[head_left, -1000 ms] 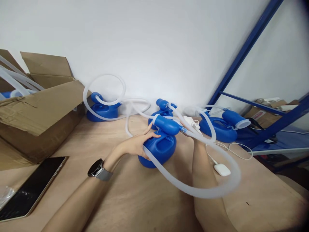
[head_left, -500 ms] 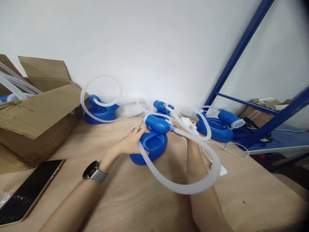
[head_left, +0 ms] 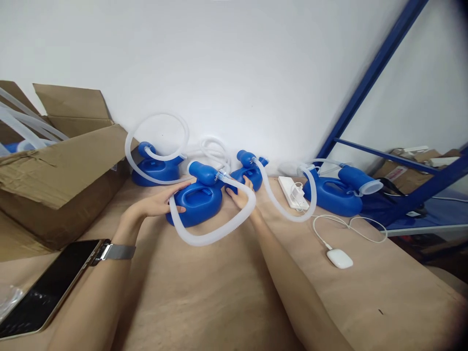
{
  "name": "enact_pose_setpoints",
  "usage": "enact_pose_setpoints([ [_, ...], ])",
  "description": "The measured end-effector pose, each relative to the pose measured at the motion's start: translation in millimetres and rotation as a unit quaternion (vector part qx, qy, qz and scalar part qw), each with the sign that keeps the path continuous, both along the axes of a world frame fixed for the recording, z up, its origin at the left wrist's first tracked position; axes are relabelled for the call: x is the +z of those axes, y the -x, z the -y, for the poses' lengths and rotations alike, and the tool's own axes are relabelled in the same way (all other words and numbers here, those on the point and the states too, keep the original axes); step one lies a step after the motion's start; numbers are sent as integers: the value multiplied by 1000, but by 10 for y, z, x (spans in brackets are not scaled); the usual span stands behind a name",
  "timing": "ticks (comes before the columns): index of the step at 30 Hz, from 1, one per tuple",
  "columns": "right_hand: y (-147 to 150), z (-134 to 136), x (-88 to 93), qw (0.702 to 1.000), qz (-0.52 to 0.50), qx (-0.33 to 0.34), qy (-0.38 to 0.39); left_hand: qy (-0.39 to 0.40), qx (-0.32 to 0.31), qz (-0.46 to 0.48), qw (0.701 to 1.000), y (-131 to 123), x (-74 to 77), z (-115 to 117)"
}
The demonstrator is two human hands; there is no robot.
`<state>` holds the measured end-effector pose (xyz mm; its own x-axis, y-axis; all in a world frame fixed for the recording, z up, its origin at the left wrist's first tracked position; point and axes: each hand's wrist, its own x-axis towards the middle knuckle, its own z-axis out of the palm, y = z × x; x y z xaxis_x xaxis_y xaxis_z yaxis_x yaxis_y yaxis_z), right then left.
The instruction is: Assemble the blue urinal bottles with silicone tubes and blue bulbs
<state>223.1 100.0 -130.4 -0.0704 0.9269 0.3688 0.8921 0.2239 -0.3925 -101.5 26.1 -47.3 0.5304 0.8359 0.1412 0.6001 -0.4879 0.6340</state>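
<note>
A blue plastic urinal bottle (head_left: 199,204) with a looped white hose (head_left: 212,239) stands on the wooden table in front of me. My left hand (head_left: 159,201) is closed round its left end, thumb in front and fingers toward the back. Just behind and to the right is a second blue urinal bottle (head_left: 258,179), partly hidden by the first one's hose. At its lower left side my right hand (head_left: 239,196) has thumb and fingers on either side of the blue plastic, close to the front bottle's right end. The hose crosses before part of that hand.
More urinal bottles stand at the back left (head_left: 157,170) and right (head_left: 332,195). An open cardboard box (head_left: 66,180) with hoses is at left, above a phone (head_left: 47,287). A power strip (head_left: 292,192), white charger puck (head_left: 340,258) and blue rack (head_left: 365,83) are at right.
The front bottle has moved left and back toward the wall, with my left hand on it. My right hand has moved left, and its fingers now show beside the rear bottle.
</note>
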Motion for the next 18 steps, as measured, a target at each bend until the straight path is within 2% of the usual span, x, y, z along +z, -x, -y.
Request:
enact_pose_setpoints([
  [3, -122, 39, -3, 999, 32, 4, -9, -8, 21, 2, 1000, 20, -36, -23],
  [8, -201, 53, 161, 999, 46, 1, 7, -32, 168, 10, 985, 49, -260, -121],
  [11, -162, 44, 208, 999, 40, -8, 5, -54, 230, 22, 971, 14, -411, -184],
  [18, -144, -15, 77, 999, 33, 4, 1, -143, 349, 36, 925, -152, -643, -369],
])
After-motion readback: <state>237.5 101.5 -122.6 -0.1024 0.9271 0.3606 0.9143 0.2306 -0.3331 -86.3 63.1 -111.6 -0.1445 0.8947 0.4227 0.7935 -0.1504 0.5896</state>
